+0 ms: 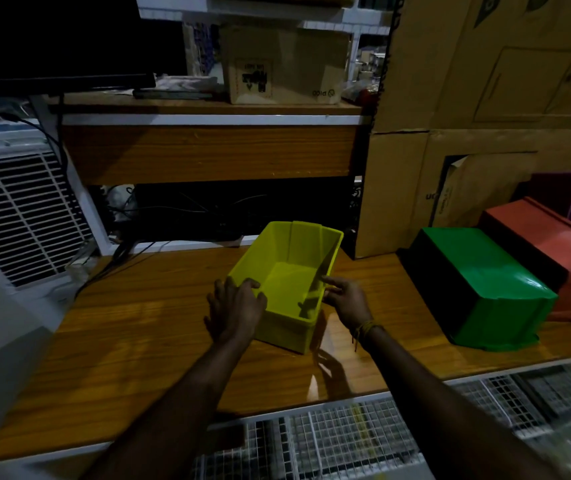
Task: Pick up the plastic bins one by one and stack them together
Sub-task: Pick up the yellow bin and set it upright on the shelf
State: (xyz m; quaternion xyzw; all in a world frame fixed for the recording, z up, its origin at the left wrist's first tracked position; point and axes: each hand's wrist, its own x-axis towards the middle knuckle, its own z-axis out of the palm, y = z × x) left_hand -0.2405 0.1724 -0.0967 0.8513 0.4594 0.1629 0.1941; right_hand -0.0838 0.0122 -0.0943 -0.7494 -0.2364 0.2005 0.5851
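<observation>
The yellow bin (289, 282) looked like smooth moulded plastic with a soft sheen. The green bin (478, 285) was glossier plastic, catching a bright highlight on its upturned base, while the red bin (547, 244) appeared more matt. The table (145, 341) was wood-grain laminate, polished enough to mirror a hand. Behind stood dull, creased cardboard boxes (485, 81), and a white metal wire grid (346, 431) ran along the near edge.

The room was dim. A wooden desk (138, 341) stood below a wooden shelf (208, 105), with cardboard boxes (485, 81) stacked at right and a white grille (17, 209) at left.
</observation>
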